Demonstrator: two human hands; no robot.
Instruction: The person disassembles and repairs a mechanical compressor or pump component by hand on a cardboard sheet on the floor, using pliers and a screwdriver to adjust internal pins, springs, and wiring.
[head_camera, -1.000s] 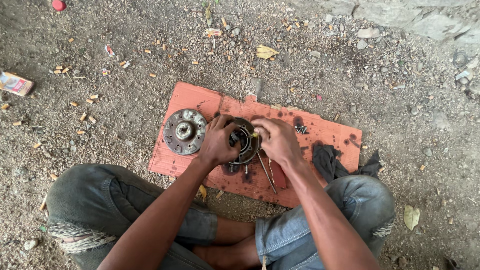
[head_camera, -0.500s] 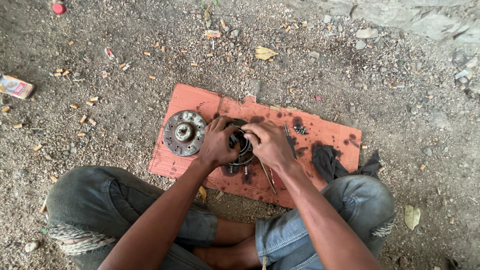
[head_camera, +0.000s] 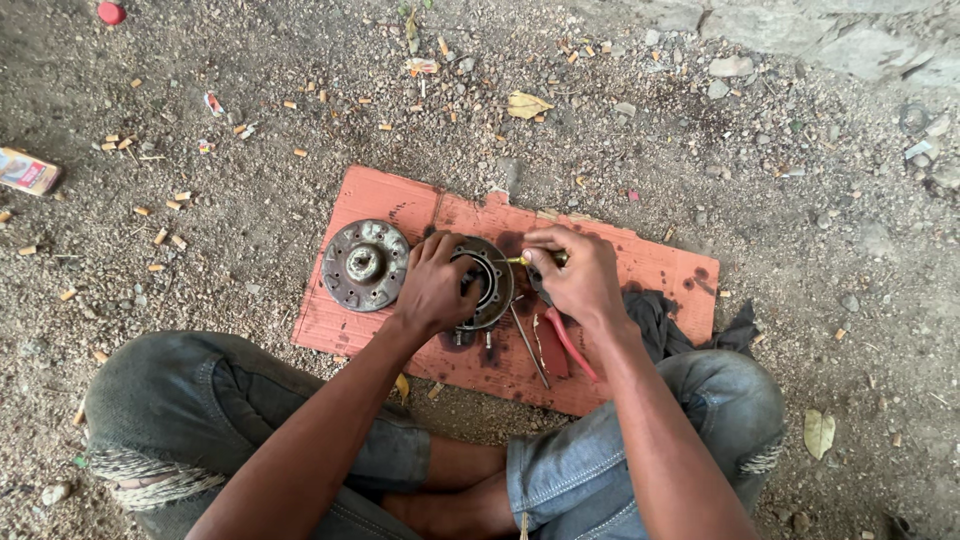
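2 hands: left hand (head_camera: 432, 288) grips ring housing (head_camera: 488, 290); right hand (head_camera: 578, 275) pinches brass tool (head_camera: 520, 260); 1 hub disc (head_camera: 365, 264).

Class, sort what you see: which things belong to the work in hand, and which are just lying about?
In use: left hand on the ring-shaped metal part; right hand holding a small brass-coloured tool; orange cardboard sheet.

Lying about: round metal hub, red-handled pliers, dark rag, dry leaf.

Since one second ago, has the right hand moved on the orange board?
Yes. The right hand shifted slightly up the orange board, toward its far edge, beside the ring-shaped part.
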